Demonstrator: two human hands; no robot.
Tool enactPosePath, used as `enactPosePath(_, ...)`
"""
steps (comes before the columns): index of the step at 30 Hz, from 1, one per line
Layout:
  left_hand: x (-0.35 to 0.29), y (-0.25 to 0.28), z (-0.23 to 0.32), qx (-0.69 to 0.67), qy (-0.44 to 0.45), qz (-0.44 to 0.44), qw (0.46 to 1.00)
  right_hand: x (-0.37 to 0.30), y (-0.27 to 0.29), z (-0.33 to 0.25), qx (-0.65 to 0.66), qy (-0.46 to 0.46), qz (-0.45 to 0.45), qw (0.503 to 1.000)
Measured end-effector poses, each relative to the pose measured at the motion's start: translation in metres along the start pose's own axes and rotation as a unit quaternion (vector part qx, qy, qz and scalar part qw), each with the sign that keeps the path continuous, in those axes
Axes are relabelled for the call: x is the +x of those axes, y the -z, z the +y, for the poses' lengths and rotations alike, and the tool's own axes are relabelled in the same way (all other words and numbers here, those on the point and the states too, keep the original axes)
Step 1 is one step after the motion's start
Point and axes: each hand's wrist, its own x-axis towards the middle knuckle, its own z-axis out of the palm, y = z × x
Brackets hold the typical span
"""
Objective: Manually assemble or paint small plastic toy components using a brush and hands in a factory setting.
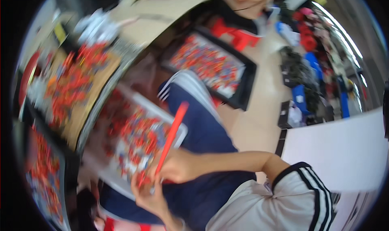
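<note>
A long, thin red stick [173,135] slants upward from my right hand [178,166], which is closed around its lower part. Just below, my left hand [150,196] has its thumb and fingertips drawn together near the stick's lower end. A small thing seems to be between them, too blurred to name. Both hands are over the near edge of a white tray [184,133] that rests by my legs. Loose small red, blue and orange pieces [139,137] lie scattered in this tray.
A table at left bears a brown board [106,73] heaped with red pieces [75,85]. Further pieces fill a dark-rimmed tray [69,166] at lower left and a black tray [248,85] ahead. Another person [243,8] sits beyond it. Boxes and bags [300,101] line the right.
</note>
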Motion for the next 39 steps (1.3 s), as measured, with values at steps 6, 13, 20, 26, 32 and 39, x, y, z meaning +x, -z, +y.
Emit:
enactPosePath(6,0.020,-0.023,-0.005,0.071,-0.094,-0.016,0.993,0.000,0.039,-0.017,0.036,-0.149,0.041,0.987)
enactPosePath(13,0.010,-0.003,-0.004,0.008,0.007,-0.034,0.999,0.012,0.028,-0.002,-0.023,-0.110,-0.008,0.994)
enactPosePath(20,0.012,-0.002,-0.004,-0.174,0.033,-0.028,0.984,0.019,0.031,-0.004,-0.075,-0.091,-0.078,0.990)
enactPosePath(26,0.015,0.003,-0.003,-0.196,0.044,-0.053,0.978,0.028,0.018,-0.008,-0.102,-0.048,-0.069,0.991)
enactPosePath(32,0.013,0.007,-0.008,-0.211,0.045,-0.055,0.975,0.027,0.013,-0.008,-0.015,-0.099,-0.023,0.995)
enactPosePath(39,0.011,0.001,-0.013,-0.202,0.007,-0.050,0.978,0.034,-0.001,-0.015,0.073,-0.239,0.099,0.963)
